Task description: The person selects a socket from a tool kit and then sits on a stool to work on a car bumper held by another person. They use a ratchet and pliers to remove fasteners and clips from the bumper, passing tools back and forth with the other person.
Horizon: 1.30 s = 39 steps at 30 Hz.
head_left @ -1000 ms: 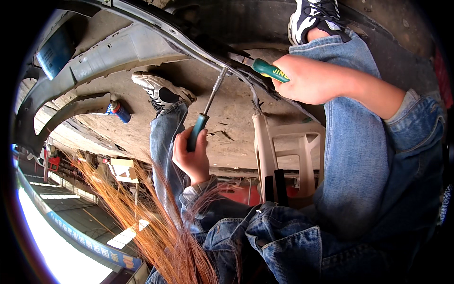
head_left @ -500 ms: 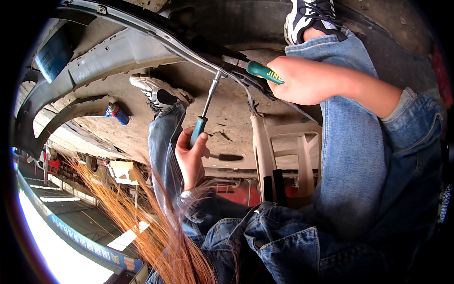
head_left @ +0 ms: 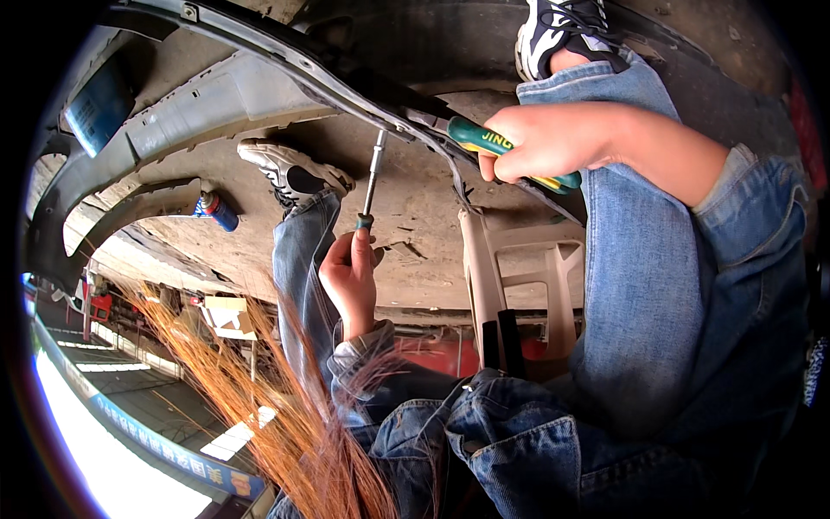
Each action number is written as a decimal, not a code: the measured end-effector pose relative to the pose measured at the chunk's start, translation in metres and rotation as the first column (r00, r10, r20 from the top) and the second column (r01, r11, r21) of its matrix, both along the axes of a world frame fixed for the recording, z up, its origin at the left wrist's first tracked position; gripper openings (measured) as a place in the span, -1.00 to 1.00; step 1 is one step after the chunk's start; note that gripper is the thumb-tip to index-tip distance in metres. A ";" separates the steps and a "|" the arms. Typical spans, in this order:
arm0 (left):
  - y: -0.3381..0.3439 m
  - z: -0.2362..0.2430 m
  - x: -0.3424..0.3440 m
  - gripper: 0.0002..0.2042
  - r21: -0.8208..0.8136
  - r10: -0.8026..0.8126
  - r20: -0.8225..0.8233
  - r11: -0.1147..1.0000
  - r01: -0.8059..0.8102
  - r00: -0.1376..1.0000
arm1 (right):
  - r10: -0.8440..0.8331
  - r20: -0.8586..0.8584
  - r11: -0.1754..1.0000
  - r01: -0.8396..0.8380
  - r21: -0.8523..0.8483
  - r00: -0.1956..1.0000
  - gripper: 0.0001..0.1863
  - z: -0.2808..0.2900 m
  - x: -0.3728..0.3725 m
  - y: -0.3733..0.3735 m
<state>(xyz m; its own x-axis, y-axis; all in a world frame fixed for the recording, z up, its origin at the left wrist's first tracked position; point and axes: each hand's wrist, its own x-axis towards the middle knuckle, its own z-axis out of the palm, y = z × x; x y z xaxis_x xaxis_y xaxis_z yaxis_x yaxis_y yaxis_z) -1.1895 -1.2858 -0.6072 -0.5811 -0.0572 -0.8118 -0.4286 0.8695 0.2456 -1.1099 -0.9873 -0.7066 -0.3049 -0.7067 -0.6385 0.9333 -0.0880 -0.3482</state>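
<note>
A grey car bumper [head_left: 216,95] lies across the top of the view over a dusty concrete floor. My left hand [head_left: 350,281] grips the teal handle end of a long metal nut driver [head_left: 372,177], whose tip meets the bumper's dark edge [head_left: 380,108]. My right hand [head_left: 540,138] is closed round a green and yellow screwdriver handle [head_left: 471,138] held against the same edge, a little to the right of the driver tip. Both forearms wear denim sleeves.
A blue spray can [head_left: 216,210] lies on the floor by the bumper's arch. A pale plastic stool [head_left: 519,277] stands beside my jeans-clad leg [head_left: 640,259]. Sneakers [head_left: 290,169] rest on the floor. A cardboard box [head_left: 226,316] sits farther off. Orange hair strands [head_left: 285,415] hang across the lower left.
My left hand has slid down to the end of the nut driver's handle, and the driver now stands more upright. My right hand has barely moved.
</note>
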 end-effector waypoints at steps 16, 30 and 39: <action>0.008 0.013 -0.001 -0.73 -0.023 -0.009 0.043 1.000 0.010 0.999 | 0.142 -0.080 0.987 -0.147 -0.063 0.987 -0.83 -0.007 -0.008 0.006; 0.001 0.014 0.008 -0.84 -0.042 -0.308 -0.158 0.951 0.305 0.938 | 0.082 -0.020 0.996 -0.082 -0.041 0.996 -0.86 -0.003 -0.008 0.008; 0.011 0.021 0.007 -0.83 -0.118 -0.492 -0.227 0.870 0.478 0.840 | 0.090 -0.032 0.995 -0.091 -0.035 0.995 -0.81 -0.003 -0.009 0.003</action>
<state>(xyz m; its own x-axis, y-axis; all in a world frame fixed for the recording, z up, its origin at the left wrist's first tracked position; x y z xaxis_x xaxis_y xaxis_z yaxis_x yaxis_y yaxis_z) -1.1826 -1.2745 -0.5858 -0.7233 0.2440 -0.6460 0.1182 0.9654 0.2324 -1.1187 -0.9845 -0.7095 -0.2574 -0.7547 -0.6034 0.9271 -0.0169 -0.3744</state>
